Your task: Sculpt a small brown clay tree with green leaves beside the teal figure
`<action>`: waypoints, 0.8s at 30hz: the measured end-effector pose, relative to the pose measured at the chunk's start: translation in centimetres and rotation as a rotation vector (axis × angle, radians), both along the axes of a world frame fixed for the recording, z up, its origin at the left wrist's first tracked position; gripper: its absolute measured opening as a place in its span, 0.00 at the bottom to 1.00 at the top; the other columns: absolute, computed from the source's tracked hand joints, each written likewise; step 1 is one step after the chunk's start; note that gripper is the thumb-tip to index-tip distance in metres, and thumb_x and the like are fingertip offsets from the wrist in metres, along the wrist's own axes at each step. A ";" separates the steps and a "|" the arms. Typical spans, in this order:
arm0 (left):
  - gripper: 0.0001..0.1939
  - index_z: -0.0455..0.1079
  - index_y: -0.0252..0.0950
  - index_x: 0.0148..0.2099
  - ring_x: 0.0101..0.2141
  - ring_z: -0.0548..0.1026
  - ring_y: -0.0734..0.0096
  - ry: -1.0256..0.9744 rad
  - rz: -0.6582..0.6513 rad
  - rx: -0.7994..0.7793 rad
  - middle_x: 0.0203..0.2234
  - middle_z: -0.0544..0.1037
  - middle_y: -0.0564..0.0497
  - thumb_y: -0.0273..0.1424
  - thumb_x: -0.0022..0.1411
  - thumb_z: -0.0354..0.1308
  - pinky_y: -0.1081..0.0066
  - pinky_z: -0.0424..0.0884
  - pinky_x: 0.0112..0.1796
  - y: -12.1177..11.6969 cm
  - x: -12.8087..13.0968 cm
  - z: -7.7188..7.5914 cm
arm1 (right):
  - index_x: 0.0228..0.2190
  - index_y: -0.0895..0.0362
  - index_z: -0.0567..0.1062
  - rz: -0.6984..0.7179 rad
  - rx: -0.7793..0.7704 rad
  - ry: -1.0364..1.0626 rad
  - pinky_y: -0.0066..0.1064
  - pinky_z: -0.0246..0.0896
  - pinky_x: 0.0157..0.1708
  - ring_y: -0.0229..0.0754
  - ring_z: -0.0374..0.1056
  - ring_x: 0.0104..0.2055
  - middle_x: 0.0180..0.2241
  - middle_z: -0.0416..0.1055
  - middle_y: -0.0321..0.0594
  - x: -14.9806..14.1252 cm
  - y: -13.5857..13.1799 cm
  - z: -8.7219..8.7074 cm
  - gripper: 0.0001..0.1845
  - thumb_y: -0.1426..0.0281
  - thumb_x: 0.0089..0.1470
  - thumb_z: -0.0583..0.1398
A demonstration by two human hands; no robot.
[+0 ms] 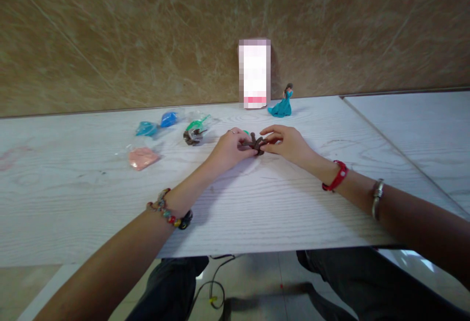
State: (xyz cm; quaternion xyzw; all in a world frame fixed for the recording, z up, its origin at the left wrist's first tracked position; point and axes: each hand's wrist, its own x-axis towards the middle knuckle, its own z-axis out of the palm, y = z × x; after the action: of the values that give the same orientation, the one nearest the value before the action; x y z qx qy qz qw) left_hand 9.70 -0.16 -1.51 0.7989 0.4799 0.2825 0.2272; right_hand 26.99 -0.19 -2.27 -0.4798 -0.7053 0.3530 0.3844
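Note:
Between my hands is a brown clay piece [258,143] with several short arms sticking out, like a small branching tree. My left hand [235,146] has thumb and fingers closed on its left side, low over the table. From the right, the thumb and fingers of my right hand [284,140] pinch at its other side. Part of the piece is hidden behind the fingertips. A bit of green [246,132] shows just behind my left hand; its kind I cannot make out. Beyond my right hand stands a small figurine [282,106] in a teal dress with dark hair.
Packets of teal clay [146,128], blue clay [169,119] and pink clay [143,158] lie left on the white table [91,203]. Closer in are a green packet [196,124] and a brown one [192,137]. A blurred-out phone [254,74] leans on the marbled wall [147,37].

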 end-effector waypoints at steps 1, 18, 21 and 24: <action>0.07 0.71 0.34 0.31 0.34 0.68 0.72 0.005 0.000 0.000 0.32 0.67 0.51 0.29 0.46 0.61 0.70 0.67 0.37 0.0 0.0 0.0 | 0.34 0.59 0.71 0.002 0.000 0.003 0.33 0.65 0.33 0.39 0.71 0.30 0.28 0.75 0.40 0.0 0.0 0.0 0.16 0.77 0.38 0.63; 0.14 0.69 0.33 0.36 0.30 0.70 0.69 0.535 -0.016 -0.312 0.28 0.73 0.50 0.34 0.44 0.57 0.74 0.62 0.30 -1.3 -5.7 4.2 | 0.35 0.59 0.72 -0.281 0.395 0.004 0.30 0.62 0.28 0.36 0.67 0.28 0.27 0.72 0.39 2.7 -1.4 2.6 0.12 0.70 0.45 0.60; 0.08 0.69 0.33 0.31 0.29 0.70 0.71 0.524 -0.050 -0.320 0.25 0.74 0.51 0.29 0.48 0.52 0.74 0.62 0.30 -1.8 -5.0 4.5 | 0.31 0.57 0.74 -0.149 0.536 -0.153 0.28 0.60 0.27 0.35 0.66 0.27 0.27 0.72 0.38 1.6 -3.3 3.0 0.08 0.69 0.47 0.58; 0.08 0.69 0.34 0.32 0.29 0.70 0.71 0.479 -0.089 -0.280 0.26 0.74 0.52 0.29 0.49 0.51 0.74 0.62 0.31 -2.0 -4.3 4.3 | 0.28 0.57 0.75 -0.049 0.529 -0.250 0.27 0.60 0.27 0.34 0.65 0.25 0.26 0.72 0.38 1.0 -4.1 2.9 0.06 0.70 0.48 0.58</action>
State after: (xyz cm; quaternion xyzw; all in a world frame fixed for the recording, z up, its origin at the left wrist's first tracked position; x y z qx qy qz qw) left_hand 5.35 -2.17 2.78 0.8242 0.5185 0.0063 0.2275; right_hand 27.99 -4.26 0.67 -0.4196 -0.8029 0.0859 0.4146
